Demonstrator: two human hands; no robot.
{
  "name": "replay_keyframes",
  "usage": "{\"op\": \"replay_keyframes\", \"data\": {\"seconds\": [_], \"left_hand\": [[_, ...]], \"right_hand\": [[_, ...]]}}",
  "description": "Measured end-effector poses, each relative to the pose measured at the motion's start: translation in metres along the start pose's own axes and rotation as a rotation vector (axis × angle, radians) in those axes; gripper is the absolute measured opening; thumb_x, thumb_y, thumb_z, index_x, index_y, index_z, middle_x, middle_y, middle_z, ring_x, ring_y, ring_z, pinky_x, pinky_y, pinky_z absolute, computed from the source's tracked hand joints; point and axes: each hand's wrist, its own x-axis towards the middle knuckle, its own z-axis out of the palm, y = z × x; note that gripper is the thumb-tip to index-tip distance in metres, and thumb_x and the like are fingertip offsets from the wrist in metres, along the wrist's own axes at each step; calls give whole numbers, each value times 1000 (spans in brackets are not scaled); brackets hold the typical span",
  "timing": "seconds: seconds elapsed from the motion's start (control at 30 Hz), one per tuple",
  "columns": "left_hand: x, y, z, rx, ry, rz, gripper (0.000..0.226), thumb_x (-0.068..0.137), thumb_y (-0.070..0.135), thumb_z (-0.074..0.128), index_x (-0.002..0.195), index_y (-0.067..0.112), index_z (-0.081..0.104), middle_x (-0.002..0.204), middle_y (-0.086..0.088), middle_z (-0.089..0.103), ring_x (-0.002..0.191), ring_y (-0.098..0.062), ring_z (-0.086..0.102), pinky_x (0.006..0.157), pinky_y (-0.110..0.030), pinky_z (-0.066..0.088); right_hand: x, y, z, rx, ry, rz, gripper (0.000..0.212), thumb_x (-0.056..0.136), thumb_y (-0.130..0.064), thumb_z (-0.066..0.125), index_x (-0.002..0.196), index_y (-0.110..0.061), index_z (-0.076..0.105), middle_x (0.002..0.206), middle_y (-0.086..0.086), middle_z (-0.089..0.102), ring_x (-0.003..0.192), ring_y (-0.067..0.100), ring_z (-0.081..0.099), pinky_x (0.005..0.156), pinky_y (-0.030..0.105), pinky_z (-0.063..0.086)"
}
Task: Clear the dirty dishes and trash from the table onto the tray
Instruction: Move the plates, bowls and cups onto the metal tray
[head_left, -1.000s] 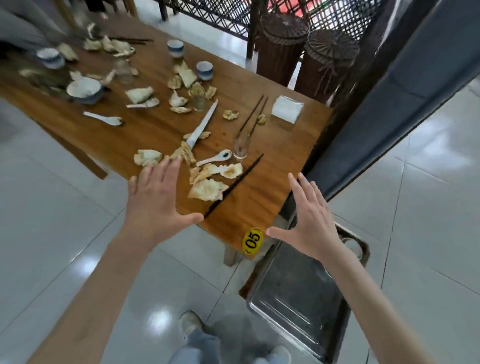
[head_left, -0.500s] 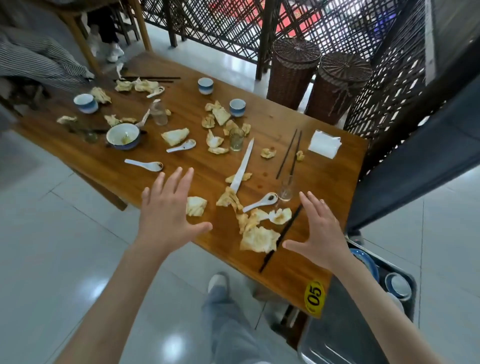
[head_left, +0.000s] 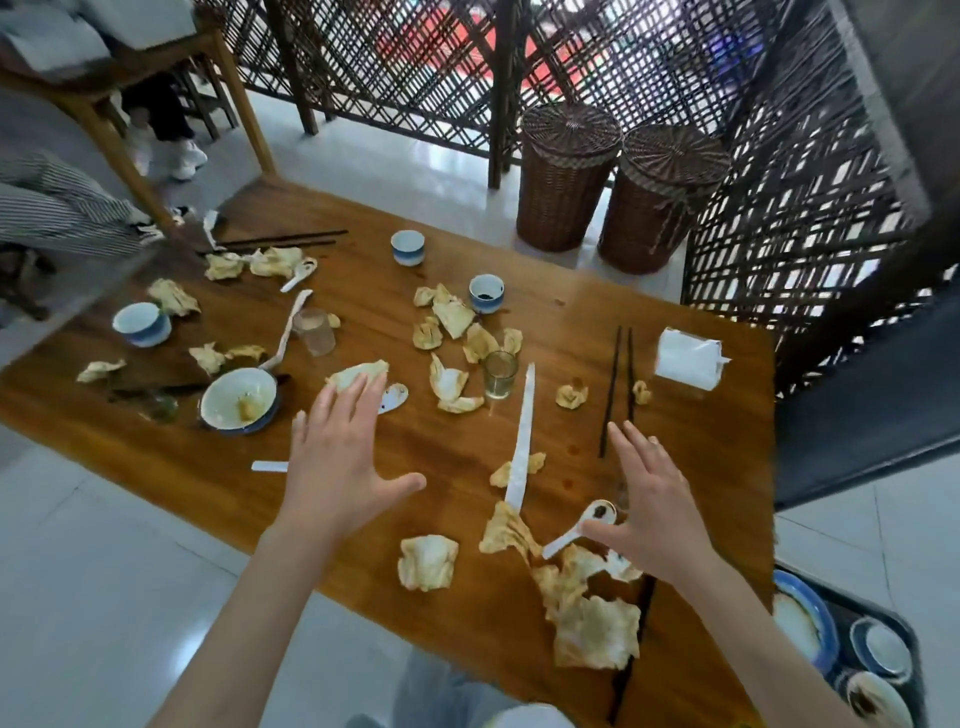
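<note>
The wooden table (head_left: 374, 312) is strewn with several crumpled yellowish napkins (head_left: 427, 562), white spoons (head_left: 576, 527), dark chopsticks (head_left: 621, 384), small glasses (head_left: 500, 374), blue-rimmed cups (head_left: 486, 293) and a dirty bowl (head_left: 239, 400). My left hand (head_left: 337, 457) hovers open over the table's near middle, fingers spread, fingertips by a napkin and spoon. My right hand (head_left: 652, 504) hovers open, its thumb close to a white spoon. Neither holds anything. The tray (head_left: 904, 629) at lower right carries blue-rimmed dishes (head_left: 802, 618).
A folded white napkin pack (head_left: 685, 358) lies at the table's far right. Two wicker baskets (head_left: 569, 176) stand behind the table against a lattice screen. Another table and a person's legs (head_left: 166, 124) are at upper left. A striped cloth (head_left: 57, 208) shows at left.
The view has moved forward and up over the table. Both open hands have advanced from the table's near edge to above its scattered napkins and spoons. Nothing has been picked up.
</note>
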Motion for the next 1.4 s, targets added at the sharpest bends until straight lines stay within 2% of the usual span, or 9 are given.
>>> {"op": "replay_keyframes", "data": {"seconds": [0.37, 0.57, 0.7, 0.8, 0.9, 1.17, 1.4], "left_hand": [[73, -94, 16, -14, -94, -11, 117, 60, 74, 67, 149, 32, 3, 157, 5, 16, 145, -24, 10, 114, -50, 22], [126, -174, 14, 45, -169, 69, 116, 61, 74, 65, 149, 33, 2, 157, 5, 15, 145, -24, 12, 115, -50, 18], [158, -224, 12, 76, -239, 140, 114, 61, 73, 66, 149, 35, 3, 158, 7, 12, 145, -23, 8, 116, -50, 18], [178, -252, 10, 89, -290, 207, 114, 62, 71, 68, 148, 37, 2, 158, 8, 10, 146, -23, 5, 116, -50, 15], [191, -276, 12, 104, -332, 264, 115, 62, 72, 67, 148, 37, 1, 158, 8, 8, 146, -22, 4, 116, -50, 11], [191, -310, 44, 103, -481, 341, 129, 53, 72, 73, 149, 33, -5, 158, 6, 5, 145, -24, 5, 116, -50, 11], [194, -308, 72, 107, -587, 417, 140, 49, 67, 78, 148, 29, -13, 159, 3, 0, 144, -26, 10, 115, -52, 17]], "right_hand": [[58, -80, 33, -29, -43, 69, 116, 61, -66, 73, 147, -39, 0, 157, -12, 5, 145, 17, 2, 115, 45, 17], [85, -157, 69, -19, -30, 146, 115, 60, -65, 73, 147, -37, 2, 157, -10, 7, 145, 18, 5, 115, 46, 20], [97, -211, 87, -33, 39, 252, 117, 59, -67, 72, 148, -34, 4, 157, -10, 8, 145, 18, 8, 112, 43, 11], [103, -247, 102, -12, 27, 292, 116, 63, -67, 70, 149, -31, 1, 158, -8, 4, 145, 18, 5, 116, 41, 18], [108, -279, 117, 30, 45, 308, 116, 63, -66, 71, 149, -31, 1, 158, -7, 6, 145, 18, 5, 116, 41, 19], [117, -323, 139, 67, 27, 349, 116, 63, -64, 72, 148, -34, -1, 158, -10, 2, 145, 18, 1, 115, 46, 17], [109, -334, 138, 70, 8, 383, 115, 66, -63, 71, 149, -32, -2, 158, -9, 0, 145, 19, -1, 116, 45, 18]]}}
